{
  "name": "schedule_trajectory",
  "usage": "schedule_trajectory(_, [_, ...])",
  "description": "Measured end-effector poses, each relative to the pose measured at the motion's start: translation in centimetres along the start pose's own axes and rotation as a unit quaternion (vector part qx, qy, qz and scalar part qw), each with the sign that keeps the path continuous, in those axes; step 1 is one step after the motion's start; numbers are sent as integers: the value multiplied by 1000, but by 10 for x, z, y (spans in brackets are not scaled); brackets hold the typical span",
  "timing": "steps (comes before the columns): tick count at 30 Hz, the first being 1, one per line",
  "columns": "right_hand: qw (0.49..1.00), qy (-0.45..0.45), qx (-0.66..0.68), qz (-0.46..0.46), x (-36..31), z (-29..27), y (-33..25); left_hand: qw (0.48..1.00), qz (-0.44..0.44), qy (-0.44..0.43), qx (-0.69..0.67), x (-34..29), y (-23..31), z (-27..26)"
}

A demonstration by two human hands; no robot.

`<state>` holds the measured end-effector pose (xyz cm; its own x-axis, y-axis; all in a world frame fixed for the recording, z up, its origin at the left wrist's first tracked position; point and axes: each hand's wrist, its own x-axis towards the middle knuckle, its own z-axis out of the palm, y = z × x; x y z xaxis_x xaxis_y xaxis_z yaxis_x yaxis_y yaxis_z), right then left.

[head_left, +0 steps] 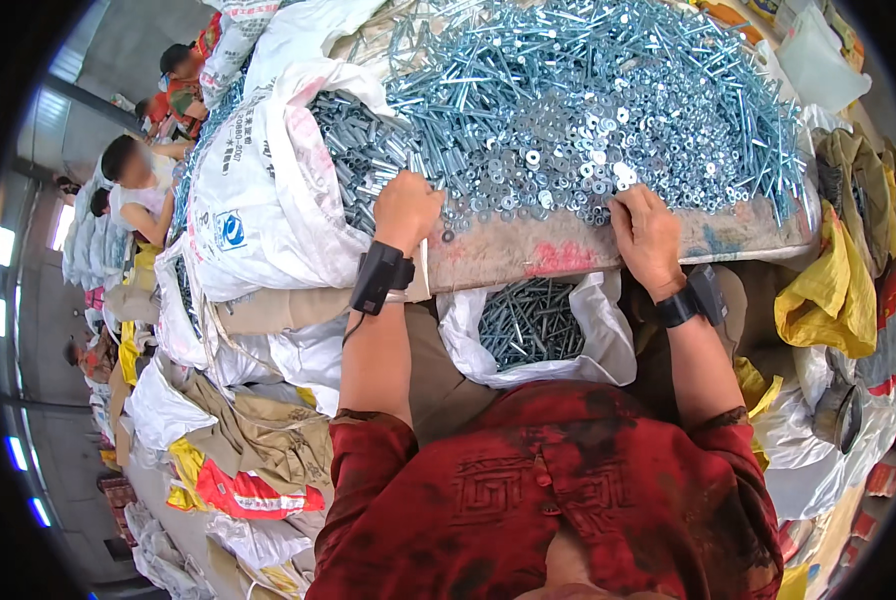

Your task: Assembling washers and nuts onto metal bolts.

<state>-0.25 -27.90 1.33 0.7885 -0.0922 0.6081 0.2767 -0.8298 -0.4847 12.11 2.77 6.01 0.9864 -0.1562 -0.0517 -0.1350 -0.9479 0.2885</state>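
Observation:
My left hand [408, 212] is closed at the mouth of a white woven sack [258, 190], against the small grey metal sleeves [363, 150] spilling out of it. Whatever its fingers hold is hidden. Fingers curled in a pinch, my right hand [648, 232] rests at the near edge of a heap of flat metal washers [568, 160]; what lies in the pinch is too small to make out. Long thin bolts [528, 50] are piled behind the washers. Between my legs, below the table edge, an open white bag [608, 340] holds many bolts [531, 322].
The worktop's stained cloth edge [528, 250] runs between my hands. Yellow sacking [828, 290] hangs at the right, and a clear plastic container [818, 60] stands at the far right. Folded sacks [258, 430] lie at my left. Several people [138, 185] sit along the far left.

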Motion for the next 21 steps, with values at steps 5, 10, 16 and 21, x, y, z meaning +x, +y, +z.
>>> schedule_trajectory(5, [1000, 11, 0, -13, 0, -1, 2, 991, 38, 34, 128, 4, 14, 16])
schedule_trajectory(10, [1000, 12, -1, -2, -1, -2, 2, 978, 138, 118, 100, 1, 7, 8])
schedule_trajectory(16, [1000, 17, 4, -3, -2, -4, 2, 929, 321, 91, 158, 8, 10, 12])
schedule_trajectory(21, [1000, 19, 6, -4, -2, -3, 1, 918, 354, 100, 145, 6, 23, 16])
